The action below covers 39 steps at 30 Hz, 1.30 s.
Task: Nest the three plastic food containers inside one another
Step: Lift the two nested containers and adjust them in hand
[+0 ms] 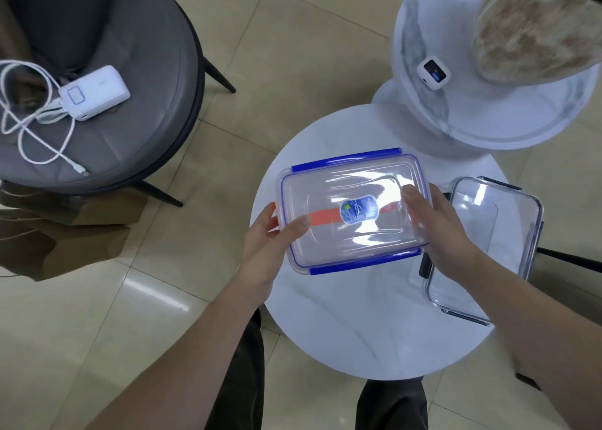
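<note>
Over a round white table (pixel 342 325) on a tiled floor, the left hand (pixel 270 234) and right hand (pixel 436 224) clasp opposite ends of the blue-clipped container (pixel 351 208). A black-clipped container (pixel 488 234) rests just beside it, on the right.

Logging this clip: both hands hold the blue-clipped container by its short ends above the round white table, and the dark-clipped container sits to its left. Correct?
Not quite. The head view shows the dark-clipped container to the right of the blue-clipped container, not the left. The left hand and right hand do hold its short ends above the round white table.
</note>
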Tool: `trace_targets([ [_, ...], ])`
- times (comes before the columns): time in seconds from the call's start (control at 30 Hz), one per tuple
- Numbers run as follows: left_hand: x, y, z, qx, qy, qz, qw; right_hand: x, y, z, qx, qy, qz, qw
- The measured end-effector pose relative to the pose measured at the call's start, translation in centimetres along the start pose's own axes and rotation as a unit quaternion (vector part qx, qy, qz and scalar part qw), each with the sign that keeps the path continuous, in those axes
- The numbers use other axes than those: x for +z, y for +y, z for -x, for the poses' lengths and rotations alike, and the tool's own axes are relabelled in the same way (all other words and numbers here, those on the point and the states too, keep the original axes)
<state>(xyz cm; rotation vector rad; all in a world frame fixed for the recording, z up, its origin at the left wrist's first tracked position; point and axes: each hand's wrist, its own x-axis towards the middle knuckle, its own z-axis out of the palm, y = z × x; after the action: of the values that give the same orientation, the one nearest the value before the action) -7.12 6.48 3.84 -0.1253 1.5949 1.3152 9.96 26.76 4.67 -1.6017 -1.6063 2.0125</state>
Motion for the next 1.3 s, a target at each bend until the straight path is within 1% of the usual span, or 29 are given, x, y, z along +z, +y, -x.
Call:
trace_targets([
  [0.33, -0.9, -1.0, 1.9, -0.04, -0.013, -0.009, 0.999, -1.1, 0.4, 1.4, -0.002, -0.038, -0.003, 0.999],
  [0.6, -1.5, -1.1, 3.2, -0.052, -0.015, -0.031, 0.998, -1.5, 1.8, 3.3, -0.005, -0.036, -0.053, 0.998],
  [0.73, -1.4, -0.8, 3.8, -0.044, -0.019, -0.008, 0.999, -1.5, 2.4, 4.3, -0.001, -0.036, -0.096, 0.995],
  [0.87, -1.4, -0.5, 4.4, -0.039, -0.024, -0.007, 0.999, -1.7, 2.9, 5.5, 0.003, -0.035, -0.112, 0.993],
  [1.17, -1.2, 0.3, 5.7, 0.009, -0.051, -0.036, 0.998, -2.4, 2.6, 7.6, -0.026, -0.02, -0.103, 0.994],
  [1.3, -1.0, 1.0, 6.4, 0.028, -0.066, -0.046, 0.996, -2.7, 2.0, 8.6, -0.047, -0.028, -0.093, 0.994],
])
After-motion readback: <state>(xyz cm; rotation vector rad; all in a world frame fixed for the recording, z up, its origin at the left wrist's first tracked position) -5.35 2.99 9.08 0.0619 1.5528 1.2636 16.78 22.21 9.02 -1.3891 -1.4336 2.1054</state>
